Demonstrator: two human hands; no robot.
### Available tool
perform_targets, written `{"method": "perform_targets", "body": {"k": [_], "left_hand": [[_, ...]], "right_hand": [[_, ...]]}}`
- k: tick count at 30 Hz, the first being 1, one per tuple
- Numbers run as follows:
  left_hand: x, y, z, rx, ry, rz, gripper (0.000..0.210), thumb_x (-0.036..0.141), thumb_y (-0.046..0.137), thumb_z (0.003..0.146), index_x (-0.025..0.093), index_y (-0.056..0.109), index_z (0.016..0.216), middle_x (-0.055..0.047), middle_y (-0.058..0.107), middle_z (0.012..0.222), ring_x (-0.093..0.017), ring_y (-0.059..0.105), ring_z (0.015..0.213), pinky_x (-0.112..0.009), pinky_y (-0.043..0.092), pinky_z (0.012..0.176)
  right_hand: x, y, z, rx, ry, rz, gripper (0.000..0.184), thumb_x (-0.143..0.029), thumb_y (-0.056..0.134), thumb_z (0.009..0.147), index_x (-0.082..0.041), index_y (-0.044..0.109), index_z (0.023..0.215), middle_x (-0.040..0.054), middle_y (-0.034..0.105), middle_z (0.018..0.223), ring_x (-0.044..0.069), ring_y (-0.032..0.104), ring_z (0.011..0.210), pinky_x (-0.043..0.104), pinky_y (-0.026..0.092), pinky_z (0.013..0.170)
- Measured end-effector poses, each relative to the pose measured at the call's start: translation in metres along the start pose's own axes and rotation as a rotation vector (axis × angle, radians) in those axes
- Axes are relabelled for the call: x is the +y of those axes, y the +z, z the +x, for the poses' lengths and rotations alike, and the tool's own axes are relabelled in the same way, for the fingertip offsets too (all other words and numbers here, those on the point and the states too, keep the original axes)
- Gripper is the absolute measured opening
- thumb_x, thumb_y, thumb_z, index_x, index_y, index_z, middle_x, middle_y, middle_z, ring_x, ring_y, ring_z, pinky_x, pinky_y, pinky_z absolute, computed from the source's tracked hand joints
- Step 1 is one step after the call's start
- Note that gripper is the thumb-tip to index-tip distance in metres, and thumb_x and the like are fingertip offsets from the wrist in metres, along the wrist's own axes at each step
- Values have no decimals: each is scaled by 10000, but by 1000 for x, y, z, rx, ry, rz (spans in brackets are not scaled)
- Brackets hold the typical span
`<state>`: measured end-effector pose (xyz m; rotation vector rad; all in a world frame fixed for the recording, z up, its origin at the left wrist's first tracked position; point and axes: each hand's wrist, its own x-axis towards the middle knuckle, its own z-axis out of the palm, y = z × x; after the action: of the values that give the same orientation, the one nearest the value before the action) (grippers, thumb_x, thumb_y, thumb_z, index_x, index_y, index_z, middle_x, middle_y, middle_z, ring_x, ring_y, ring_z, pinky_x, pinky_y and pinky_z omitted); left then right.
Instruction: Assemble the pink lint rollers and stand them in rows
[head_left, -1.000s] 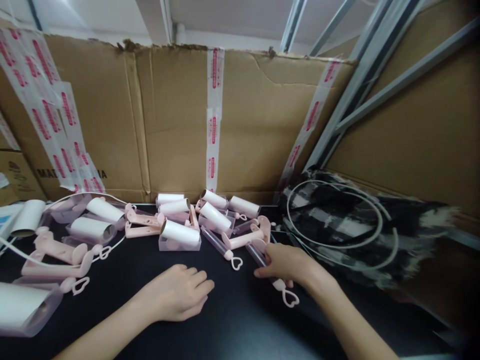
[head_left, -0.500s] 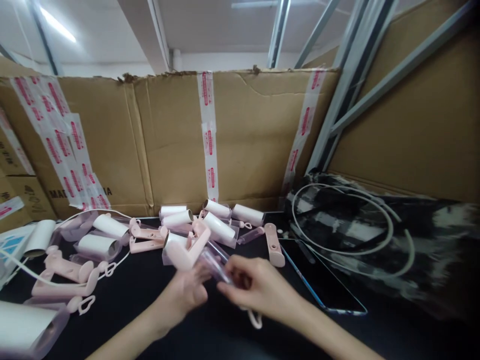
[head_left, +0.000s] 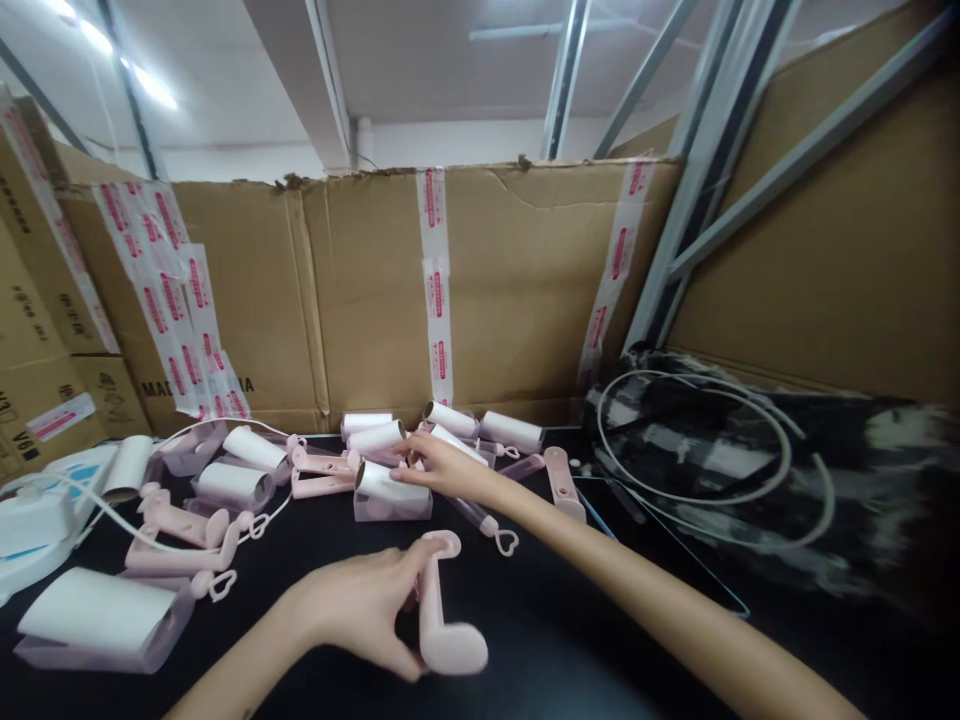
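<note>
My left hand pinches a pale pink plastic bracket with rounded ends, holding it above the black tabletop. My right hand stretches over the pile at the back, thumb and fingers apart, at a white paper roll in a clear lilac case. Whether the fingertips touch it I cannot tell. Under my right forearm lies a slim clear lilac piece ending in a pink heart-shaped loop. Another pink bracket lies left of the right hand.
On the left lie more white rolls, pink brackets and a white device with a cable. A phone and a coiled white tube on black plastic are at right. Cardboard walls the back.
My right hand has left the slim lilac piece on the table and reached forward to the rolls. My left hand has brought the pink bracket nearer and turned it. The view has shifted left.
</note>
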<state>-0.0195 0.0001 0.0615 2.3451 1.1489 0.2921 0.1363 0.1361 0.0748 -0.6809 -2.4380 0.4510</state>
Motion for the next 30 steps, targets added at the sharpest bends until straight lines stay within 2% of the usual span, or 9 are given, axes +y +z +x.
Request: {"method": "perform_targets", "body": {"k": [7, 11, 14, 16, 19, 21, 24, 27, 30], "left_hand": [[-8, 11, 6, 19, 33, 37, 901, 245, 572, 709, 166, 21, 1418, -56, 634, 904, -199, 627, 712, -257, 469, 594], [-11, 12, 7, 92, -61, 145, 780, 156, 493, 729, 189, 118, 1411, -59, 644, 894, -206, 634, 713, -274, 474, 606], [-14, 11, 4, 114, -77, 101, 745, 163, 562, 689, 256, 269, 1368, -103, 568, 1149, -240, 635, 887, -319, 503, 718], [-17, 7, 0, 106, -97, 63, 797, 207, 656, 630, 284, 320, 1349, -120, 418, 1347, -320, 508, 1146, -405, 465, 872], [-21, 0, -1, 122, -143, -32, 1147, 356, 813, 447, 240, 204, 1412, -161, 206, 1476, -419, 154, 1341, -559, 274, 1024], [-21, -4, 4, 203, -104, -251, 1261, 425, 827, 434, 222, 88, 1435, -178, 175, 1484, -409, 133, 1349, -572, 228, 1044], [-20, -8, 18, 384, 46, -766, 921, 479, 680, 687, 233, 176, 1417, -167, 399, 1374, -340, 403, 1246, -514, 365, 984], [-22, -15, 27, 632, 60, -1108, 580, 463, 562, 804, 205, 404, 1298, -136, 562, 1206, -277, 573, 1060, -439, 466, 887], [-32, -26, 25, 921, -6, -1147, 467, 451, 582, 790, 190, 493, 1167, -99, 615, 1091, -227, 615, 945, -358, 502, 803]], "right_hand": [[-5, 26, 11, 12, -19, 87, 424, -427, 733, 664, -158, 633, 976, 86, 643, 995, 255, 554, 960, 364, 400, 869], [-11, 6, -6, 154, 77, 213, 392, -466, 460, 877, -143, 520, 1091, 91, 615, 1039, 204, 576, 920, 308, 454, 777], [-12, -12, -26, 216, 154, 284, 417, -453, 274, 942, -126, 491, 1084, 92, 626, 949, 187, 600, 802, 283, 475, 648], [-11, -17, -40, 229, 196, 355, 402, -456, 287, 936, -138, 510, 1035, 83, 627, 916, 184, 599, 761, 279, 473, 615], [-12, -15, -53, 216, 177, 486, 311, -457, 489, 857, -182, 498, 1001, 60, 610, 951, 197, 593, 839, 300, 480, 691], [-17, -9, -52, 202, 112, 480, 352, -419, 625, 776, -211, 450, 999, 37, 581, 973, 195, 579, 876, 313, 472, 747], [-27, 0, -37, 140, 5, 353, 364, -390, 658, 759, -215, 426, 977, 17, 543, 939, 169, 560, 834, 293, 464, 732], [-28, 2, -7, 97, -74, 201, 252, -388, 469, 888, -185, 448, 1036, 40, 542, 948, 152, 552, 797, 279, 460, 697], [-15, 3, 24, 91, -96, 86, 288, -308, 283, 950, -148, 503, 1046, 75, 550, 944, 171, 546, 832, 322, 448, 739]]}}
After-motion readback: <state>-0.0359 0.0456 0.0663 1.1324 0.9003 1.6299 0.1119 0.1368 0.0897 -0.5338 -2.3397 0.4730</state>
